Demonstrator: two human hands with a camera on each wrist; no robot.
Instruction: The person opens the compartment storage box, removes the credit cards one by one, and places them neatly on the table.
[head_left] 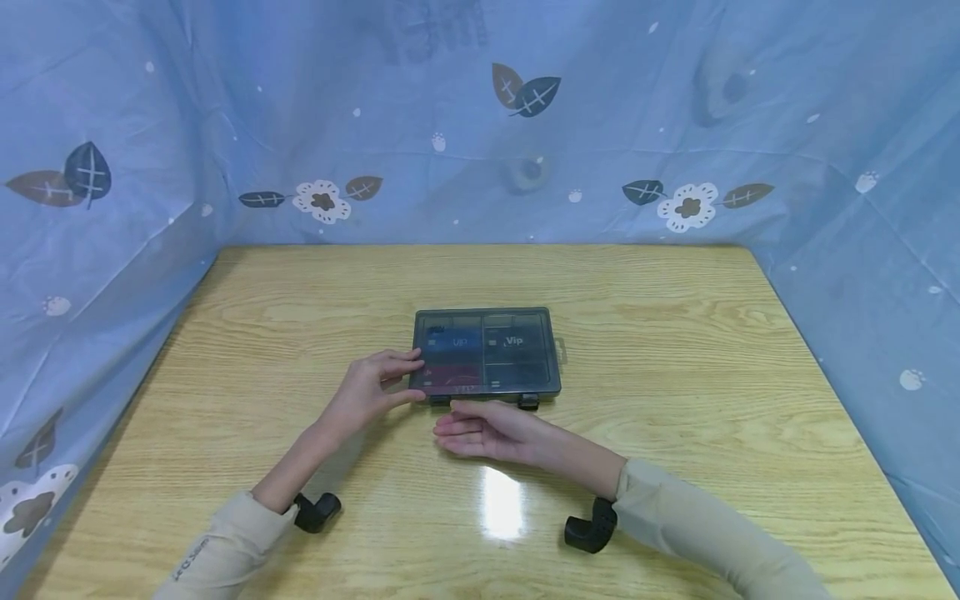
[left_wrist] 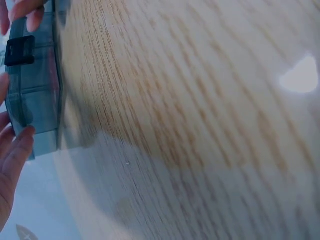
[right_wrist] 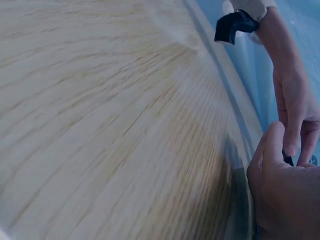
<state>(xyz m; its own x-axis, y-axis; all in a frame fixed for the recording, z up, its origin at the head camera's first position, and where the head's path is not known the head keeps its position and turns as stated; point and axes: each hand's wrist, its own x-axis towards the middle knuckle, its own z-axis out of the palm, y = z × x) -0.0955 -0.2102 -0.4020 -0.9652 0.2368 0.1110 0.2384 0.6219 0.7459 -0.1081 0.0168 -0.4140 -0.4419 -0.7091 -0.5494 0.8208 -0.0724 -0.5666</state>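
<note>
On the wooden table, near its middle, lies a flat, smoke-tinted plastic case, and everything else is best placed from that case. Its long axis runs left to right across the person's front, with the short sides at either end. Two dark latches sit on the long edge that faces the person, and a small tab sticks out from the right short side. Through the closed lid show cards in separate compartments: a blue one and a red one in the left half, a dark one marked "Vip" in the right half.

Both hands lie on the near side of the case, toward its left half. The left hand is at the near left corner: its fingers reach over the left short edge onto the lid and the thumb presses the near edge, so it grips that corner lightly. The left wrist view shows fingertips touching the case wall. The right hand lies just in front of the near long edge, fingers straight and relaxed, pointing left, holding nothing; whether it touches the case I cannot tell. A blue patterned cloth hangs behind the case and to both sides.
</note>
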